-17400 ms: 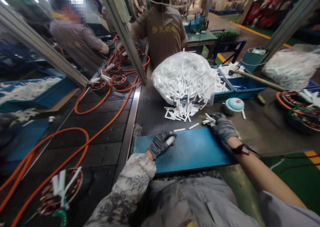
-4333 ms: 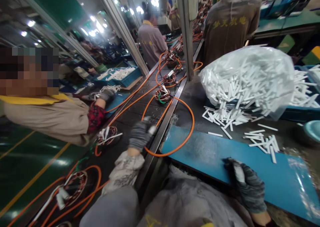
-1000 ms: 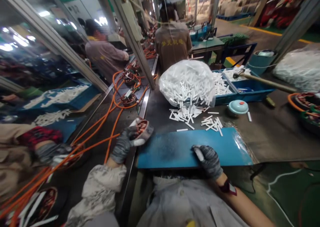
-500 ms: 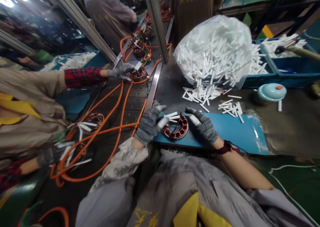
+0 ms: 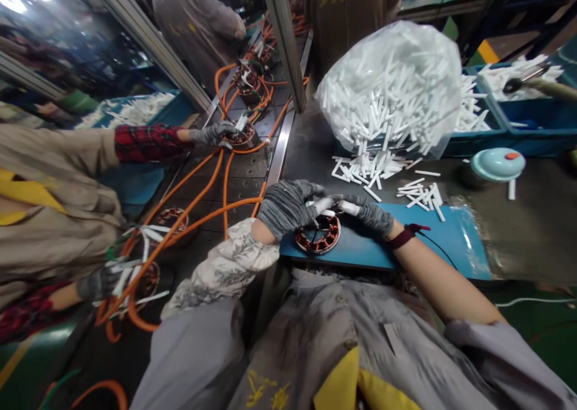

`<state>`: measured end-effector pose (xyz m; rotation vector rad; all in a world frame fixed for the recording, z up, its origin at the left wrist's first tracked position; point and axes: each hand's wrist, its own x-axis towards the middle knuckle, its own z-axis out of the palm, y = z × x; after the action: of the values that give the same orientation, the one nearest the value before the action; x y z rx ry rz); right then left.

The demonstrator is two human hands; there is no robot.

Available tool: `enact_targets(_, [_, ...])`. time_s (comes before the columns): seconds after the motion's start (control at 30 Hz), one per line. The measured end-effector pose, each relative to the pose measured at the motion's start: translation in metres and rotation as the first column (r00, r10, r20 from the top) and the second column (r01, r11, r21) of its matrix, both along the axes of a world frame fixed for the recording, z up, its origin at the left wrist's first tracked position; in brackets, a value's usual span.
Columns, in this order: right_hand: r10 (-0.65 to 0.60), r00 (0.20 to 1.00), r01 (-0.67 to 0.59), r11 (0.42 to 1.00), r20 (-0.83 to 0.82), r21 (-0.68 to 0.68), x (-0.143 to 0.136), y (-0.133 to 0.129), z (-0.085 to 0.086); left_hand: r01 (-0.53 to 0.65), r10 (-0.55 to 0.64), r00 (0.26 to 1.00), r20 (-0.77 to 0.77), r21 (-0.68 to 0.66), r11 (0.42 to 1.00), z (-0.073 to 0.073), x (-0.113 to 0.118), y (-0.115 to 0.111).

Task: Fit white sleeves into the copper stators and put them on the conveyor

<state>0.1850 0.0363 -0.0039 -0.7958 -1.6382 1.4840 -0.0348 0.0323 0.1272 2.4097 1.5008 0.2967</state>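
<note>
A ring-shaped copper-wound coil (image 5: 318,237) lies on a blue board (image 5: 433,241) in front of me. Both hands wear grey gloves with white fingertips. My left hand (image 5: 293,208) is closed over the coil's upper left rim, fingers bent around white tubes there. From the right, my right hand (image 5: 366,211) meets it at the upper rim, thumb and fingertips pinched together. What exactly the right fingertips hold is too small to make out. The tubes are partly hidden under the left fingers.
An open plastic bag of white tubes (image 5: 392,91) stands behind, tubes spilled before it. Blue bins (image 5: 534,130) and a light-blue lidded container (image 5: 498,165) are at right. At left, a co-worker's gloved hands touch coils among orange cables (image 5: 211,187).
My hands were apart on either side of the coil. Both have come together over its upper rim and their fingers have closed. The co-worker's upper hand has shifted slightly.
</note>
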Motion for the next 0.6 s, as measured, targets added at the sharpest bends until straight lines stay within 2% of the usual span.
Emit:
enact_targets(0.13, [-0.025,0.999,0.023,0.998,-0.036,-0.066,0.008,-0.001,0.003,0.11,-0.11,0.993,-0.039,0.01,0.994,0.001,0.013,0.013])
enact_targets(0.2, [-0.074,0.997,0.073,0.994,-0.014,-0.085,0.016,-0.006,0.008,0.178,-0.18,0.982,-0.062,-0.039,0.983,-0.003,0.013,0.017])
enact_targets(0.27, [-0.076,0.997,0.078,0.993,0.021,-0.094,0.027,-0.012,0.014,0.223,-0.243,0.96,-0.138,-0.145,0.964,-0.006,0.011,0.019])
enact_targets(0.33, [-0.006,0.999,0.01,0.994,0.041,-0.11,0.037,-0.016,0.02,0.227,-0.287,0.924,-0.251,-0.243,0.943,-0.009,0.008,0.02])
enact_targets(0.43, [0.12,0.992,-0.114,0.984,0.037,-0.135,0.045,-0.017,0.027,0.204,-0.273,0.886,-0.374,-0.213,0.956,-0.012,0.005,0.024])
enact_targets(0.5, [0.135,0.99,-0.129,0.982,0.034,-0.134,0.044,-0.014,0.029,0.241,-0.288,0.887,-0.361,-0.17,0.956,-0.015,0.005,0.027])
enact_targets(0.6, [0.138,0.988,-0.127,0.98,0.068,-0.152,0.038,-0.008,0.03,0.369,-0.412,0.88,-0.238,-0.206,0.906,-0.023,0.009,0.03])
